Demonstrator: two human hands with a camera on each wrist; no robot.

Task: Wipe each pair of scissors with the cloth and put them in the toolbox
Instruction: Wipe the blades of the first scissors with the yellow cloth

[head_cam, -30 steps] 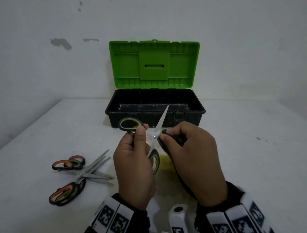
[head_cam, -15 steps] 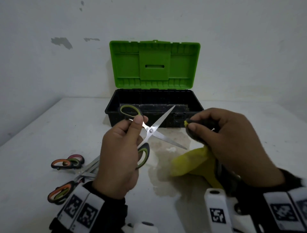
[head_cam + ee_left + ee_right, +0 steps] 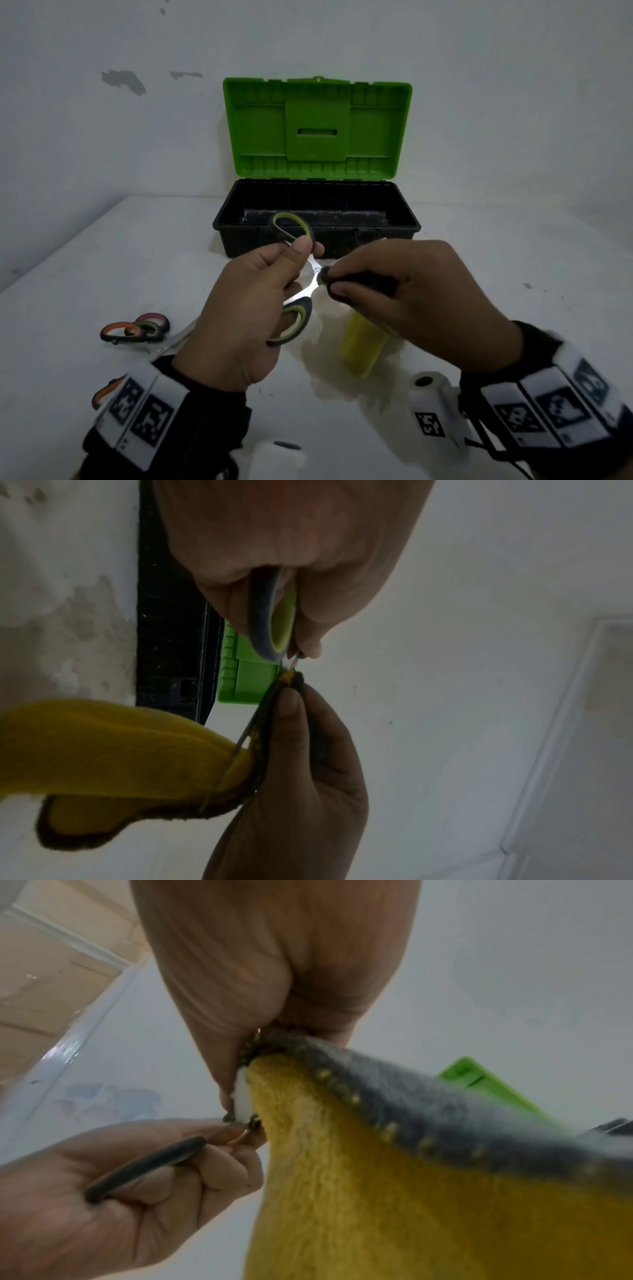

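Observation:
My left hand [image 3: 253, 308] grips a pair of scissors with black and lime-green handles [image 3: 294, 229] by the handles, spread apart. My right hand [image 3: 394, 294] pinches a yellow cloth with a dark edge [image 3: 363, 342] around a blade right at the pivot. In the left wrist view the cloth [image 3: 113, 748] folds over the thin blade [image 3: 232, 761]. The right wrist view shows the cloth [image 3: 411, 1191] hanging down from my fingers. The toolbox [image 3: 317, 219], black with a green lid [image 3: 317, 126] standing up, sits just behind the hands, its inside looking empty.
Other scissors with orange and pink handles [image 3: 135, 330] lie on the white table [image 3: 102, 260] at the left, partly hidden by my left wrist. A wet patch [image 3: 329, 370] marks the table under the cloth. A wall stands close behind the toolbox.
My right hand has come back from the right with the cloth and closed on the blade near the pivot. The left hand shifted slightly right and keeps the scissors spread.

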